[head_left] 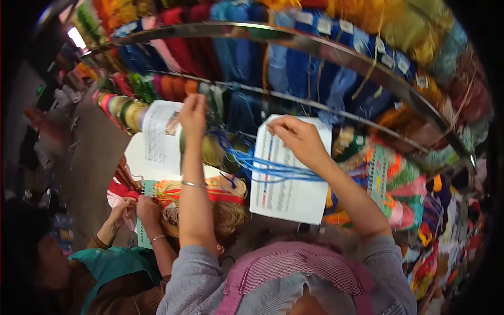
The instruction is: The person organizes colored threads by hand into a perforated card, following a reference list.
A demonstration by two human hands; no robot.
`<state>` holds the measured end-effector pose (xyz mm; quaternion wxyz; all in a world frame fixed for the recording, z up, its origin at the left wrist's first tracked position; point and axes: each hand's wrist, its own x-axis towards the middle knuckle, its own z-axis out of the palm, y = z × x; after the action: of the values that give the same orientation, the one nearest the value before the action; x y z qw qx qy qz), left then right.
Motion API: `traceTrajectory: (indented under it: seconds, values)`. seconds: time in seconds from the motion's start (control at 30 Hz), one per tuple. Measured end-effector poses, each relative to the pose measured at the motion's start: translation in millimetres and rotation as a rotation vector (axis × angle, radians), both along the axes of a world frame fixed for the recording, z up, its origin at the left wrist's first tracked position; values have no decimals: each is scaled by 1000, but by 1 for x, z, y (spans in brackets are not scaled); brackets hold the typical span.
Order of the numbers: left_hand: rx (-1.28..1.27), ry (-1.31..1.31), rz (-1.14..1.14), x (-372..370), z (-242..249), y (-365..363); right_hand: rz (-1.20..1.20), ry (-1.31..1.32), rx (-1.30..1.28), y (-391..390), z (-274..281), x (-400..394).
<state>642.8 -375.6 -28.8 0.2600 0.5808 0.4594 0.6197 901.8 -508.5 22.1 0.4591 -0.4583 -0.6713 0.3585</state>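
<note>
Our right hand [298,137] pinches a white printed paper sheet [287,181]; our left hand [193,113] grips limp, light blue yarn strands [273,169], best held bunched.

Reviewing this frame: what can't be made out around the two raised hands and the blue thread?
Head view:
- Printed sheet: text too small to read.
- Left hand: fingertips blurred, grip on blue thread unclear.
- Right hand: fingers curl over the sheet's top, hiding what they pinch.
- Tags on hanging blue skeins: too small.
- Co-worker's hands: what they hold is unclear.
</note>
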Motion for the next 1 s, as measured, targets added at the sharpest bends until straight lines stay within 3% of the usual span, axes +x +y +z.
traceTrajectory:
  seconds: [0.13, 0.27, 0.3, 0.37, 0.5, 0.53, 0.6, 0.63, 0.67, 0.7, 0.73, 0.8, 0.83, 0.9, 0.93, 0.97, 1.0]
  values:
    - [53, 71, 57, 29, 0, -26, 162, 314, -100, 90, 27, -61]
    - [52, 55, 77, 47, -8, -35, 134, 572, -299, 149, 56, -114]
    - [55, 56, 80, 43, -8, -30, 147, 512, -117, 164, 50, -117]
    - [208, 274, 99, 37, -3, -16, 167, 513, -110, 166, 49, -118]
    - [433, 430, -21, 41, 9, 6, 219, 480, -115, 162, 51, -109]
    - [338, 508, -40, 38, 9, 12, 244, 434, -107, 162, 53, -105]
    - [381, 404, -74, 30, 6, 38, 170, 216, 147, 133, 57, -99]
    - [349, 470, -53, 18, 8, 49, 143, 81, 304, 113, 52, -96]
    - [222, 376, -124, 16, 28, 48, 151, 26, 352, 86, 42, -92]
    - [368, 477, -78, 9, 18, 76, 150, -30, 207, 50, 35, -86]
    - [384, 641, -93, 1, 23, 78, 178, 3, 208, 15, 24, -77]
    - [393, 851, -135, -8, 23, 84, 108, -212, -78, -59, 14, -44]
    - [393, 848, -133, -10, 20, 86, 139, -194, -86, -88, -1, -25]
    - [238, 809, -232, -14, 15, 90, 67, -147, -368, -155, -16, 11]
    - [223, 791, -296, -20, 13, 96, 91, -241, -466, -180, -29, 37]
    - [159, 731, -220, -22, 24, 92, 21, -296, -332, -211, -61, 63]
    - [98, 671, -143, -25, 38, 87, -20, -488, -442, -239, -75, 88]
